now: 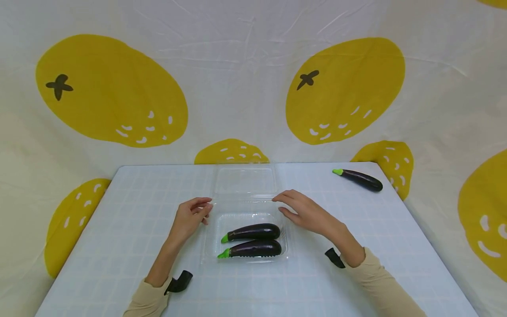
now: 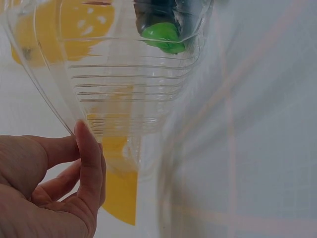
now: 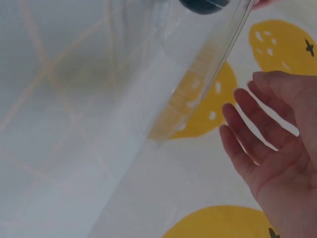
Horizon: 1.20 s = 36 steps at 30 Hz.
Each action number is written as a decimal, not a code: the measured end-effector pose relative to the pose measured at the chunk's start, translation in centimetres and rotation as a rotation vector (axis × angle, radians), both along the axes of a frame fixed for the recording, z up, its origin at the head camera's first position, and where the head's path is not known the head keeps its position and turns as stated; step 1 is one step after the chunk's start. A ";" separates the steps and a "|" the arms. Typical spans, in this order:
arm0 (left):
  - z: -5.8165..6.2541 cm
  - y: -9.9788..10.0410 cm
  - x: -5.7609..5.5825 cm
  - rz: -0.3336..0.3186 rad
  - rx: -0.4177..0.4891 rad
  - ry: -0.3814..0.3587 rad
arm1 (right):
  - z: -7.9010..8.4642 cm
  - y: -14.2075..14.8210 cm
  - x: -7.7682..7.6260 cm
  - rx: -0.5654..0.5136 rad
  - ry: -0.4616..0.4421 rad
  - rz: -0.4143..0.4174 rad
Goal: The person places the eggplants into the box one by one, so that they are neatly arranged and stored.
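A clear plastic clamshell container (image 1: 214, 246) lies unfolded on the table, its lid (image 1: 245, 180) tipped back toward the far edge. Side by side in its base are two eggplants with green stems, the upper eggplant (image 1: 255, 232) and the lower eggplant (image 1: 255, 248). My left hand (image 1: 191, 218) pinches the container's left rim near the hinge; the left wrist view shows thumb and finger meeting at that edge. On the other side, my right hand (image 1: 303, 211) is beside the container's right edge, fingers loosely extended. In the right wrist view, a gap separates those fingers from the plastic.
Another eggplant (image 1: 362, 180) lies at the table's far right corner, stem pointing left. The table (image 1: 150, 193) has a pale checked cover. Behind it hangs a white cloth (image 1: 237, 88) printed with yellow fruit. Black wrist mounts (image 1: 180, 281) sit at both sleeves.
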<state>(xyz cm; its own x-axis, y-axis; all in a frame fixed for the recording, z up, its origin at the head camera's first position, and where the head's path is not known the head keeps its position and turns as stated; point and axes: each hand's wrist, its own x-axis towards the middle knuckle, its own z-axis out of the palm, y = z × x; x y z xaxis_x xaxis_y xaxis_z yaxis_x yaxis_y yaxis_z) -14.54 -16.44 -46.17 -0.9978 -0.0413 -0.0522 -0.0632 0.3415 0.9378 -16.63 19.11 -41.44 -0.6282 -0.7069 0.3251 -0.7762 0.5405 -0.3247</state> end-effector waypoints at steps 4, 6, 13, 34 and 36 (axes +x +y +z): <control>0.0 0.0 0.0 0.001 0.001 0.001 | 0.1 0.8 -0.4 -0.008 0.020 -0.029; 0.0 0.0 0.0 0.000 0.000 0.003 | 0.1 1.2 -0.6 -0.013 0.031 -0.043; 0.1 0.0 0.0 -0.003 0.002 0.005 | -0.1 2.7 -1.3 -0.022 0.062 -0.094; 0.3 0.0 -0.1 -0.003 0.016 0.005 | -1.6 7.9 -3.9 -0.070 0.160 -0.250; 0.2 0.0 -0.1 -0.003 0.013 0.006 | -1.8 8.4 -4.1 -0.080 0.172 -0.256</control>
<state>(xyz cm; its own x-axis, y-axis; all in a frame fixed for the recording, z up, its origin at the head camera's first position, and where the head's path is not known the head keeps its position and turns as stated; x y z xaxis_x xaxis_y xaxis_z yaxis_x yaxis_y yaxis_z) -14.65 -16.44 -45.92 -0.9982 -0.0377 -0.0472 -0.0570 0.3296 0.9424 -20.73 27.51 -43.23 -0.7130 -0.5010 0.4906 -0.6658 0.7031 -0.2496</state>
